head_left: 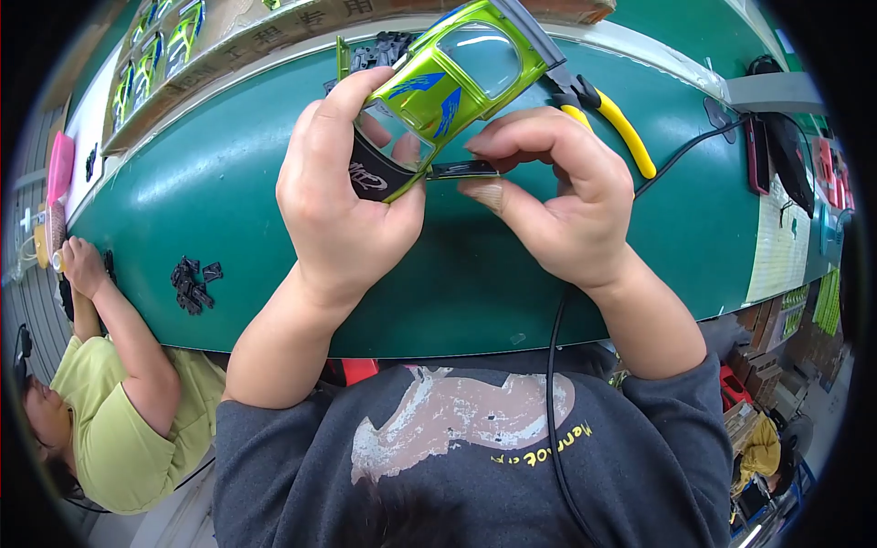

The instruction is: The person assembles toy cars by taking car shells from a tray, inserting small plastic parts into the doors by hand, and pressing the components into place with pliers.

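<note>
A glossy green toy car body shell [438, 105] with blue markings and clear windows is held up over the table, tilted. My left hand [343, 173] is wrapped round its near left end, thumb and fingers closed on it. With thumb and forefinger, my right hand [557, 183] pinches a small dark strip-shaped part [463, 170] at the shell's lower edge. That part touches the shell; whether it is fixed there I cannot tell. Behind my right hand lie pliers [626, 128] with yellow handles, partly covered by the hand.
Small black plastic parts [192, 285] lie in a heap at the left of the green table [438, 301]; more black parts [388, 47] sit behind the shell. A cardboard box [228, 55] holds green shells. A black cable [553, 384] hangs near me. A co-worker [128, 393] sits at the left.
</note>
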{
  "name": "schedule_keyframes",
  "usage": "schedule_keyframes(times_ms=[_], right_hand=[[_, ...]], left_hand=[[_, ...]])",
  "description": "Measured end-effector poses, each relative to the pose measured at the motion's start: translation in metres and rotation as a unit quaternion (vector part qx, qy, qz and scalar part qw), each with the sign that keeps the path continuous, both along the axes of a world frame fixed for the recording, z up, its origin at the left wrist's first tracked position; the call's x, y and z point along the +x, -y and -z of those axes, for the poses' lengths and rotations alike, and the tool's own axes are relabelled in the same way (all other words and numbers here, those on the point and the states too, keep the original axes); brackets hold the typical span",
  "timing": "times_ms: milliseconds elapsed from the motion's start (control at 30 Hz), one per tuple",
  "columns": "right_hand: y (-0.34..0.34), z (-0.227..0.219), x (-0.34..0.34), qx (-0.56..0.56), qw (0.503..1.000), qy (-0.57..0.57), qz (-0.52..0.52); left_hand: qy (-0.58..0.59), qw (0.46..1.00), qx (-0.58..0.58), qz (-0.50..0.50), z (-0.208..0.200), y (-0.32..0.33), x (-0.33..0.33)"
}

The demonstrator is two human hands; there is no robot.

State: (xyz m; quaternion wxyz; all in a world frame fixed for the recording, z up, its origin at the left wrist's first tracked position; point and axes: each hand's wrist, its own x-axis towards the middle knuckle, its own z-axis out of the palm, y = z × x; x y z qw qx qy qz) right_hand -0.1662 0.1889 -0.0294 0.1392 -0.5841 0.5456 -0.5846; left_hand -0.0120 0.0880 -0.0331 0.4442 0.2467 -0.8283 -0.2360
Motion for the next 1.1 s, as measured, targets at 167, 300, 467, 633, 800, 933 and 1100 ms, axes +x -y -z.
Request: schedule_keyframes(times_ms=[167, 300, 467, 633, 800, 933, 1100], right_hand=[[0.001, 0.003, -0.006, 0.008, 1.0, 0.002, -0.011], [0.003, -0.003, -0.004, -0.007, 1.0, -0.014, -0.012], [-0.003, -0.01, -0.002, -0.062, 0.986, -0.154, 0.014], [0.006, -0.016, -0.004, 0.125, 0.987, -0.1, 0.001], [0.034, -0.014, -0.021, 0.254, 0.947, -0.195, 0.023], [0.058, -0.009, -0.004, 0.227, 0.941, -0.246, 0.047], [0.082, -0.019, 0.044, 0.244, 0.91, -0.322, 0.093]], left_hand=[[-0.009, 1.0, -0.009, 0.005, 0.001, 0.004, 0.0], [0.003, 1.0, -0.011, 0.002, 0.0, 0.005, 0.001], [0.033, 0.998, -0.044, -0.003, -0.005, 0.006, -0.003], [-0.017, 0.993, -0.029, -0.111, -0.004, 0.033, 0.013], [-0.191, 0.969, 0.11, -0.111, -0.007, 0.057, 0.023], [-0.208, 0.966, 0.108, -0.108, -0.007, 0.059, 0.02], [-0.224, 0.963, 0.12, -0.094, -0.004, 0.059, 0.02]])
